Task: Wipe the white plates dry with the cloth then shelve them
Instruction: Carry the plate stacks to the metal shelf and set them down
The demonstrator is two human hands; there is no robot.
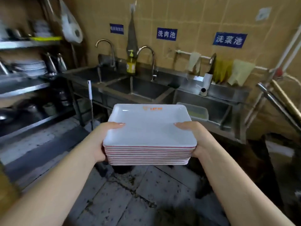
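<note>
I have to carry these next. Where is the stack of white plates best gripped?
Grip the stack of white plates at its two short sides, as the left hand and right hand do: thumbs over the top rim, fingers beneath, so the stack probably stays level.

Head-worn view, forward and downward.

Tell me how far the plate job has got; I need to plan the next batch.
Done, apparently: no cloth is in either hand, so wiping looks finished, though dryness cannot be confirmed. In hand: the left hand and right hand carry the stack of white plates by its sides, facing the sinks. Left: shelving the stack, perhaps on the metal rack at left.
</note>
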